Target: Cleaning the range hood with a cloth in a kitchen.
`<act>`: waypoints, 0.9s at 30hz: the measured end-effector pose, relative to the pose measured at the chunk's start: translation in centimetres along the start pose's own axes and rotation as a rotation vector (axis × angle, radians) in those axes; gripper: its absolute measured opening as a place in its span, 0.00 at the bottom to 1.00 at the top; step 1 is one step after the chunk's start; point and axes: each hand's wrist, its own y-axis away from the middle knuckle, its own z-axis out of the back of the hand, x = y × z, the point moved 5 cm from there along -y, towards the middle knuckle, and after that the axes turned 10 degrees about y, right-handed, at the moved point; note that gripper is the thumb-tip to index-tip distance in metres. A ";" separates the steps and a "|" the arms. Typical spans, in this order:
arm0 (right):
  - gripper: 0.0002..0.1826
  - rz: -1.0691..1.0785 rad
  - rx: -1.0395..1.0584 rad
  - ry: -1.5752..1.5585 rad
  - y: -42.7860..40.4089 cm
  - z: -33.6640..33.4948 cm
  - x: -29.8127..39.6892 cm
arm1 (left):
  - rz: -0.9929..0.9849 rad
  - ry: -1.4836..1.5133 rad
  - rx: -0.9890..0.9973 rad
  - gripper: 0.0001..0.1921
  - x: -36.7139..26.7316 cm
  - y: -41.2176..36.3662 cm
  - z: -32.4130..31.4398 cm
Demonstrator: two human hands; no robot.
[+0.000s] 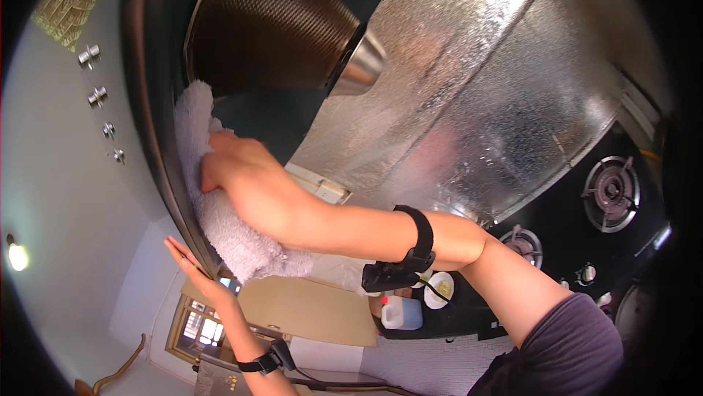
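Observation:
My right hand [239, 157] reaches up under a dark range hood [151, 121] and holds a fluffy light-purple towel [233, 231] against the inside of its rim. Part of the hand is hidden by the cloth. Close above it is the hood's cone-shaped mesh filter [269, 28] with a metal cup [362, 64] at its end. At the lower end of the hood rim, my left hand [195, 270] rests against the edge with its fingers extended, with no loose object visible in it. Each arm wears a black strap with a small device.
Foil-like metal sheeting [439, 99] covers the wall beside a black gas stove [582, 253] with burners. Near my right forearm are a wall socket [329, 192], a plate of food [438, 290] and a plastic jug [402, 312]. A tan cabinet [307, 308] and a lit bulb [18, 257] are farther off.

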 end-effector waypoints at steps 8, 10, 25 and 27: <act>0.09 0.298 -0.042 0.216 -4.9 12.5 11.1 | -0.291 -0.769 -0.271 0.32 -9.1 0.3 0.3; 0.15 0.026 -0.049 -0.124 -8.1 14.9 13.6 | -0.334 -0.658 -0.252 0.31 -14.5 -0.6 -3.8; 0.15 -0.460 0.187 -0.140 -1.3 1.9 0.9 | -0.502 -0.279 0.014 0.24 -19.9 -3.1 -13.6; 0.12 -0.617 0.323 -0.383 0.7 -1.3 -0.4 | -0.493 -0.312 0.023 0.24 -20.6 -3.3 -12.7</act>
